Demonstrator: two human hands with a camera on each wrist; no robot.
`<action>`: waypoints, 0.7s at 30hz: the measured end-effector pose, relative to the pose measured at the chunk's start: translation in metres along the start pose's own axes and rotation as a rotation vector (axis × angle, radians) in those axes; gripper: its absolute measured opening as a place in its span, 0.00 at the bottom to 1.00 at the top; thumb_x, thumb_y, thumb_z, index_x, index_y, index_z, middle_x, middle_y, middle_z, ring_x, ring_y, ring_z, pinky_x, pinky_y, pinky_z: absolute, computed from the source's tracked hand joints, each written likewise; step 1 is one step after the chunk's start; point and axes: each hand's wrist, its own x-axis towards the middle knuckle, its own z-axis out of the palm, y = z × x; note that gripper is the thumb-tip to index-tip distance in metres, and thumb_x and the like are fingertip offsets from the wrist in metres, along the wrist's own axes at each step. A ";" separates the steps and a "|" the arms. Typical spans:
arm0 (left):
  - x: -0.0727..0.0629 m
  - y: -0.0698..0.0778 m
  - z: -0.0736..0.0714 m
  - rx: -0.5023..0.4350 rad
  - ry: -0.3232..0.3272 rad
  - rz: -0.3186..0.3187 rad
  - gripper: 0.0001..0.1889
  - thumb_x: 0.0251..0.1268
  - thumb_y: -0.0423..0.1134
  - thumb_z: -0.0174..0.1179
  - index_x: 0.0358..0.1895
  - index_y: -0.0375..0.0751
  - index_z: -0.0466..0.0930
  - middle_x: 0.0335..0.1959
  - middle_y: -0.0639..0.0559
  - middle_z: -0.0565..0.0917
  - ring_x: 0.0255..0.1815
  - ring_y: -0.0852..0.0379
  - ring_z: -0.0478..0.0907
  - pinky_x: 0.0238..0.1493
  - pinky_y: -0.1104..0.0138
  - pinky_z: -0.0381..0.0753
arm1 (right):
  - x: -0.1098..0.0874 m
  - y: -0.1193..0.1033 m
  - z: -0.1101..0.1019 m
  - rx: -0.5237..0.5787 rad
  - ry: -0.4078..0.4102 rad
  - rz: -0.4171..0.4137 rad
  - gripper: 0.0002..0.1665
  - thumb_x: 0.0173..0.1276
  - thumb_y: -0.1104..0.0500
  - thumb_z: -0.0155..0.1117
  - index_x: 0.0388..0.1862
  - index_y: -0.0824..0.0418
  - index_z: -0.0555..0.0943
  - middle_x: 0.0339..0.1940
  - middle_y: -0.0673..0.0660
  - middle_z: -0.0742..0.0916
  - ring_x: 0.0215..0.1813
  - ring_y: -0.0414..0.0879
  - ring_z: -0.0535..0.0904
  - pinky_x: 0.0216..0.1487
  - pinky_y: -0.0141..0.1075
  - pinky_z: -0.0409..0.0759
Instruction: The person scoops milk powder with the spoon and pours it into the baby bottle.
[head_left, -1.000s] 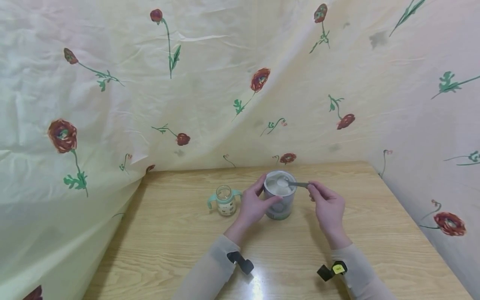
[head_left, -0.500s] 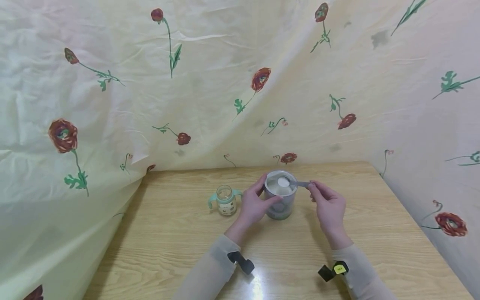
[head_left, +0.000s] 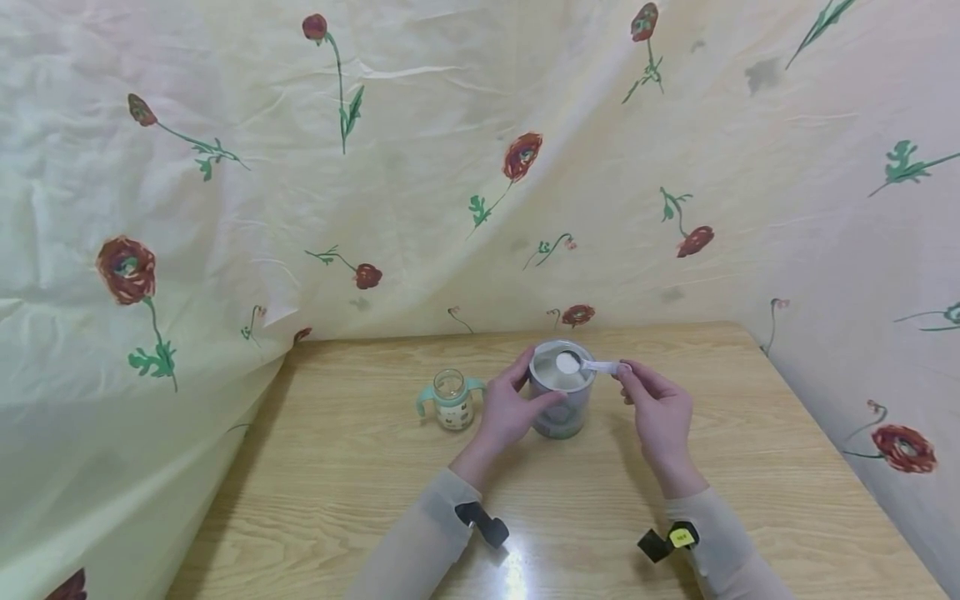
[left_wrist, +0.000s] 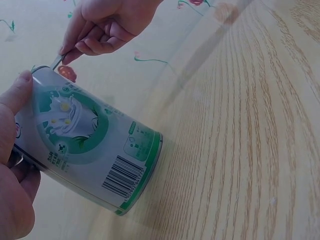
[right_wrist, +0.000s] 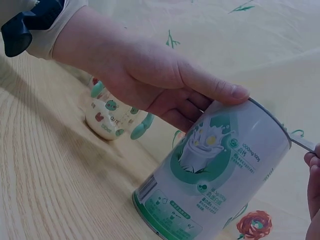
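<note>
A milk powder can point(head_left: 558, 417) stands upright and uncovered on the table, white with a green picture and a barcode point(left_wrist: 123, 176) in the left wrist view. My left hand point(head_left: 512, 410) grips it around the near-left side, thumb across the front near the rim. Between thumb and fingers, my right hand point(head_left: 662, 412) pinches the handle of a white scoop point(head_left: 600, 367) that reaches in over the can's right rim. White powder fills the scoop's bowl, which sits within the can's opening. In the right wrist view the can point(right_wrist: 215, 165) hides the bowl, leaving the handle point(right_wrist: 303, 144) visible.
Just left of the can and my left hand stands a lidless baby bottle point(head_left: 452, 408) with mint-green handles and printed pictures. A flowered cloth point(head_left: 420, 208) hangs behind the wooden table point(head_left: 337, 500) and along both its sides.
The scoop's bowl, heaped low in the can a second ago, now shows a flatter white fill. Its handle has turned from grey to bright white in the light. Both hands have barely moved.
</note>
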 end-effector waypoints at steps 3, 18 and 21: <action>0.000 0.001 0.000 -0.006 0.000 -0.001 0.49 0.58 0.45 0.83 0.82 0.39 0.66 0.79 0.49 0.71 0.77 0.53 0.71 0.76 0.61 0.71 | 0.000 -0.001 0.000 0.043 -0.003 0.038 0.22 0.75 0.55 0.75 0.59 0.68 0.88 0.39 0.46 0.94 0.35 0.40 0.83 0.38 0.25 0.85; 0.000 0.001 -0.001 -0.013 -0.015 0.001 0.49 0.60 0.47 0.81 0.83 0.41 0.65 0.80 0.49 0.70 0.78 0.52 0.70 0.78 0.58 0.70 | -0.004 -0.017 0.000 0.353 -0.059 0.284 0.07 0.72 0.58 0.78 0.46 0.56 0.94 0.36 0.49 0.94 0.35 0.36 0.81 0.41 0.24 0.86; 0.000 0.002 -0.001 -0.012 -0.017 -0.005 0.50 0.60 0.47 0.82 0.83 0.41 0.64 0.81 0.48 0.69 0.79 0.52 0.69 0.77 0.59 0.70 | -0.005 -0.019 0.000 0.387 -0.075 0.301 0.06 0.72 0.58 0.77 0.46 0.56 0.94 0.36 0.49 0.93 0.35 0.36 0.82 0.41 0.24 0.85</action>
